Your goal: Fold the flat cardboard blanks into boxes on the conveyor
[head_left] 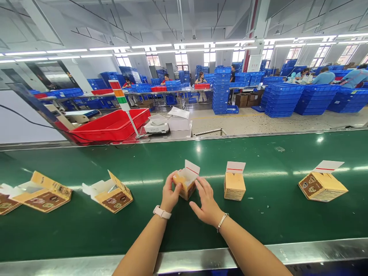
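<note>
A long green conveyor belt (273, 220) fills the foreground, edged on the person's side by a metal rail (198, 260). Beyond it, a tall stack of blue crates (220, 92) stands on the floor, and a red tray (106, 134) sits just past the belt's far edge, with a white scale (157, 128) to its right. On the belt, two printed cartons lie left of centre, the far-left carton (47, 199) and the near-left carton (116, 198), both with white flaps spread open. To the right are the near-right carton (235, 188) and the far-right carton (323, 186), each with a white, red-striped flap raised. The middle carton (187, 192) rests between the person's hands, its similar flap upright. The left hand (170, 193) grips its left side, thumb on the near edge. The right hand (207, 201) is spread fairly wide, fingertips at the carton's right edge, thumb apart from it. A pale wristband (162, 212) circles the left wrist; a thin bracelet (222, 222) circles the right.
</note>
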{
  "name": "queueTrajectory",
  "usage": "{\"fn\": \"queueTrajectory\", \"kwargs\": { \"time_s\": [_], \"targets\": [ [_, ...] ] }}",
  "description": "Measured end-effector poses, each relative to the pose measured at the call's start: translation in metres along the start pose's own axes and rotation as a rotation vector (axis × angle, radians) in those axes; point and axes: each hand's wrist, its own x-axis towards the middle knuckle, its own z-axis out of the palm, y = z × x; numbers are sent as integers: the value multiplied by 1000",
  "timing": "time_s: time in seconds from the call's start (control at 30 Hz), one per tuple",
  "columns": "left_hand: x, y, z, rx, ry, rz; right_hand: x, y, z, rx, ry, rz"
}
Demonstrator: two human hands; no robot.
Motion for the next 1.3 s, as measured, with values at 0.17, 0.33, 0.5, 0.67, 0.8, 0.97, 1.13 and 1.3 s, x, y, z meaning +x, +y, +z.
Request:
{"fn": "queueTrajectory", "kwargs": {
  "time_s": [0.17,0.33,0.5,0.67,0.8,0.97,1.13,1.3],
  "targets": [
    [-10,7,13,75,-103,148,10,12,-6,65,-25,115],
    [-10,15,22,234,-205,242,20,6,-8,130,66,102],
    [-8,22,35,186,-180,139,23,1,-1,283,274,190],
    [8,31,43,-2,-66,-243,28,9,8,412,469,541],
    [22,34,46,-112,-203,-511,34,13,11,574,480,718],
    [26,29,52,-200,-357,-752,42,10,0,758,450,828],
    [25,32,64,-213,-367,-796,44,13,-11,818,388,913],
    [19,38,62,-115,-328,-689,39,20,-19,704,489,801]
  ]
}}
